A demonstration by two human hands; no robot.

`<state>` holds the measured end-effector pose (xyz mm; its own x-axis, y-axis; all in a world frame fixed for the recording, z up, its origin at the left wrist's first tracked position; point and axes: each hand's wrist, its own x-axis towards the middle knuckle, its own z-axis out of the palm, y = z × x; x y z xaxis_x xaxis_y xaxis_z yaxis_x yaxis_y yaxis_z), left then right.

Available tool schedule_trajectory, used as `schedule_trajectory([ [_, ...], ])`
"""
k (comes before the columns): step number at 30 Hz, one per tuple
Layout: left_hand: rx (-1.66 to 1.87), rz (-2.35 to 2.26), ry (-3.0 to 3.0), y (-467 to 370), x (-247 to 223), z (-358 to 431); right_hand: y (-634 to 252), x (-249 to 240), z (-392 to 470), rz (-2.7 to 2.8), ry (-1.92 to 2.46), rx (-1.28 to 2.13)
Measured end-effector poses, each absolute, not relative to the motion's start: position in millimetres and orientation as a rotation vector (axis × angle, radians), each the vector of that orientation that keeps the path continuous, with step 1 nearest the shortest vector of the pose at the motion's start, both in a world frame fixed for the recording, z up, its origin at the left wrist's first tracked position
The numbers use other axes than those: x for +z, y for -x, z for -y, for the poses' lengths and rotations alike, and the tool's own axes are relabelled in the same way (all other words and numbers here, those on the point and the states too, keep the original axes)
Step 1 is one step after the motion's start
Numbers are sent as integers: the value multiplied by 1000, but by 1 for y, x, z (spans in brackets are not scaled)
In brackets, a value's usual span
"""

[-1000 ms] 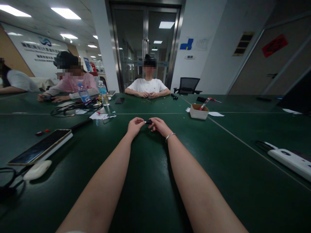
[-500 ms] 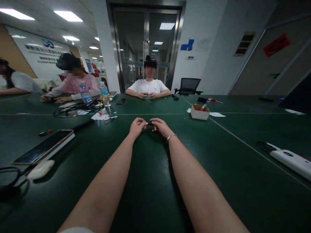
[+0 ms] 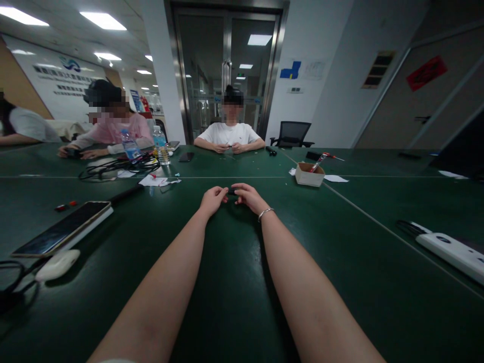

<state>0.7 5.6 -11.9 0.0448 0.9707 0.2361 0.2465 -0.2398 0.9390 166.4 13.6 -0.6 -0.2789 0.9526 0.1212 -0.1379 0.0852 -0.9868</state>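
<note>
Over the green table (image 3: 234,242), both my hands meet at a small black object (image 3: 232,191), too small and too covered by fingers to name. My left hand (image 3: 214,200) pinches its left end between thumb and fingertips. At the other end, my right hand (image 3: 247,196) grips it with thumb and index finger, the remaining fingers loosely curled. A silver bracelet (image 3: 265,214) circles my right wrist. Most of the object's surface is hidden by the fingers.
On the left lie a phone (image 3: 64,229), a white mouse-shaped thing (image 3: 58,265) and cables (image 3: 113,168). Two bottles (image 3: 162,148) stand farther back. A small box (image 3: 310,176) with tools sits right of my hands; a white power strip (image 3: 449,252) is far right. People sit across the table.
A silver part showed at my left fingertips earlier; now only black shows between my hands. Both hands stay nearly in place, while the whole view has shifted slightly.
</note>
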Motion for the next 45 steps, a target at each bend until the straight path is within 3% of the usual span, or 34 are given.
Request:
schedule_trajectory([
  [45, 1329, -1353, -1560, 1, -15, -9, -164, 2, -13, 1417, 962, 1363],
])
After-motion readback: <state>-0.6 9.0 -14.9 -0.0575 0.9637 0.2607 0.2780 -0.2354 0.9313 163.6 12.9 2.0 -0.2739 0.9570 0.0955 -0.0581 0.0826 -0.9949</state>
